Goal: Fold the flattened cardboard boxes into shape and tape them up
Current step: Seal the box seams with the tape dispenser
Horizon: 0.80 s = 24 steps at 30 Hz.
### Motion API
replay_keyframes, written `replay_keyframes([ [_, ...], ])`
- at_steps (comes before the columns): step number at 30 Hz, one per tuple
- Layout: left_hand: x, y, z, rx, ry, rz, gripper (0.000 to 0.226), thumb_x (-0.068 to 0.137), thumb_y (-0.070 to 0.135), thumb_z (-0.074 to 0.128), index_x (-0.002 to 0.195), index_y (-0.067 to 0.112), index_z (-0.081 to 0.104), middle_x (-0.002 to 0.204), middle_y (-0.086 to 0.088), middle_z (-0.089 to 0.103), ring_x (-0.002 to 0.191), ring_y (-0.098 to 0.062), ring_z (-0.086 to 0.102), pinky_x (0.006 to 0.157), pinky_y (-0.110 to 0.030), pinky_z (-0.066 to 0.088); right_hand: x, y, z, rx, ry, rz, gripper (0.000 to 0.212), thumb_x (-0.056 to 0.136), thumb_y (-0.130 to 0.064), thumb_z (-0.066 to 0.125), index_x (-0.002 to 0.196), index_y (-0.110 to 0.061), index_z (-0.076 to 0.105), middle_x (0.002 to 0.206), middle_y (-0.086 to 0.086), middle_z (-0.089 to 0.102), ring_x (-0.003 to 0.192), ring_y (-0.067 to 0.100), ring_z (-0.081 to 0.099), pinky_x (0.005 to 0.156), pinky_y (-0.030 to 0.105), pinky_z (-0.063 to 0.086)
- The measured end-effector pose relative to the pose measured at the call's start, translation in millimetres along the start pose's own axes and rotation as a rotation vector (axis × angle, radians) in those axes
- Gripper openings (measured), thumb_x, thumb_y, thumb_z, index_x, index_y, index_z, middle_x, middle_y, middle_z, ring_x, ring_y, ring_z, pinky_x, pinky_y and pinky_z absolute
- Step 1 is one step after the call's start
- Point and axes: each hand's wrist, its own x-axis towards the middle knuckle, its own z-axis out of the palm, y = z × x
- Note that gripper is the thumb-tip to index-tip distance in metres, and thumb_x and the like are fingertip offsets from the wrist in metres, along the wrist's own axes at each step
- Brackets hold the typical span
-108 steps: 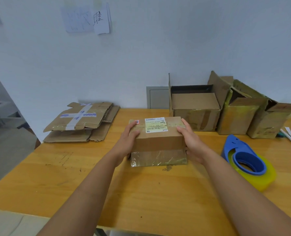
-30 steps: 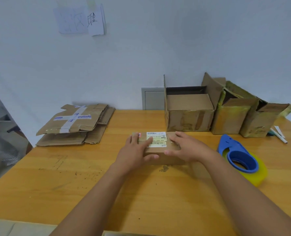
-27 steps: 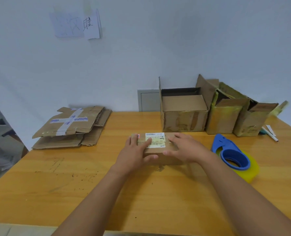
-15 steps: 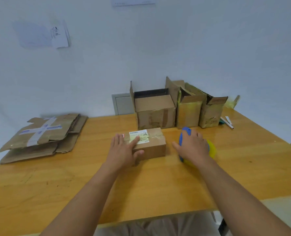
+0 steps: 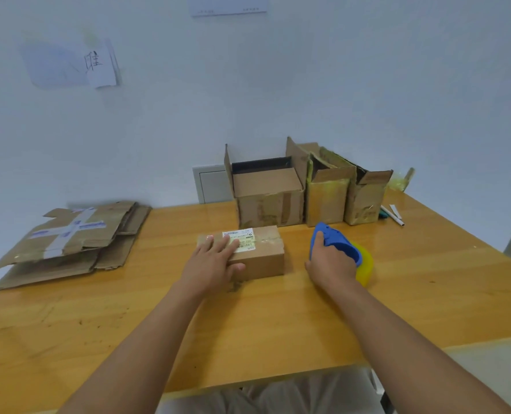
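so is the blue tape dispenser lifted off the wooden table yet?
No, the blue tape dispenser sits on the wooden table under the right hand.

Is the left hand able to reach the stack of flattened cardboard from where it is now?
Probably yes. The left hand lies flat on the small closed box, holding nothing, and only bare table lies between it and the flattened cardboard to its left.

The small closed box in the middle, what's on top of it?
On the box lie a white label, partly covered, and the left hand, pressed flat. The hand hides the top's left part.
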Motion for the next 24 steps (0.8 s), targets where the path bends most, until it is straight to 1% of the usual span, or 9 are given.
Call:
replay_keyframes([
  [2,2,-3,1,-0.018,0.009,0.002,0.069,0.097,0.068,0.029,0.157,0.038,0.014,0.166,0.008,0.011,0.153,-0.025,0.006,0.121,-0.042,0.014,-1,0,-1,0.037,0.028,-0.022,0.073,0.104,-0.028,0.046,0.160,-0.016,0.001,0.070,0.001,0.047,0.058,0.016,0.049,0.045,0.030,0.035],
  [5,5,-8,2,-0.021,0.013,0.007,0.071,0.094,0.073,0.029,0.156,0.041,0.016,0.165,0.012,0.014,0.152,-0.022,0.008,0.120,-0.041,0.018,-6,0,-12,0.140,0.103,-0.074,0.071,0.104,-0.039,0.048,0.159,-0.017,0.008,0.078,-0.001,0.054,0.067,0.017,0.055,0.051,0.031,0.038],
  [8,7,-14,1,-0.041,0.003,0.014,0.068,0.094,0.072,0.030,0.155,0.045,0.018,0.164,0.015,0.015,0.151,-0.020,0.010,0.119,-0.040,0.018,-13,-2,-29,0.238,0.202,-0.248,0.064,0.103,-0.041,0.050,0.156,-0.021,0.021,0.100,-0.001,0.063,0.088,0.021,0.060,0.080,0.038,0.042],
  [10,8,-18,0,-0.074,-0.012,0.023,0.064,0.096,0.065,0.029,0.155,0.044,0.019,0.164,0.016,0.015,0.150,-0.018,0.010,0.119,-0.039,0.016,-16,-8,-45,0.326,0.236,-0.338,0.061,0.102,-0.040,0.051,0.156,-0.024,0.027,0.118,0.000,0.063,0.108,0.022,0.058,0.097,0.041,0.035],
  [12,7,-20,0,-0.125,-0.011,0.029,0.060,0.100,0.056,0.027,0.157,0.038,0.020,0.164,0.015,0.018,0.149,-0.017,0.012,0.118,-0.036,0.016,-16,-19,-59,0.437,0.255,-0.435,0.058,0.101,-0.038,0.054,0.154,-0.027,0.034,0.128,0.000,0.060,0.117,0.022,0.053,0.104,0.041,0.028],
  [14,5,-20,-1,-0.241,0.006,0.019,0.054,0.105,0.046,0.024,0.157,0.031,0.023,0.162,0.010,0.026,0.148,-0.015,0.014,0.117,-0.033,0.016,-16,-33,-69,0.601,0.232,-0.544,0.054,0.101,-0.034,0.056,0.152,-0.027,0.039,0.132,-0.001,0.058,0.116,0.021,0.053,0.107,0.042,0.030],
  [17,2,-22,-3,-0.340,0.066,0.009,0.049,0.106,0.037,0.030,0.152,0.021,0.032,0.157,0.000,0.037,0.142,-0.018,0.029,0.112,-0.032,0.025,-13,-52,-77,0.891,0.083,-0.637,0.049,0.101,-0.031,0.057,0.148,-0.033,0.044,0.131,-0.008,0.055,0.110,0.012,0.057,0.093,0.029,0.048],
  [20,-2,-26,1,-0.319,0.179,0.019,0.042,0.104,0.043,0.040,0.134,0.014,0.048,0.146,-0.001,0.042,0.126,-0.021,0.045,0.104,-0.032,0.034,-2,-66,-80,1.172,-0.064,-0.590,0.037,0.099,-0.028,0.062,0.134,-0.038,0.056,0.126,-0.009,0.061,0.105,0.004,0.062,0.085,0.023,0.053],
  [24,-4,-35,6,-0.300,0.217,0.018,0.055,0.098,0.062,0.035,0.136,0.025,0.051,0.146,0.007,0.042,0.134,-0.012,0.033,0.112,-0.031,0.029,14,-77,-82,1.259,-0.088,-0.513,0.022,0.081,-0.038,0.063,0.101,-0.048,0.064,0.102,0.003,0.068,0.078,0.005,0.067,0.059,0.017,0.051],
])
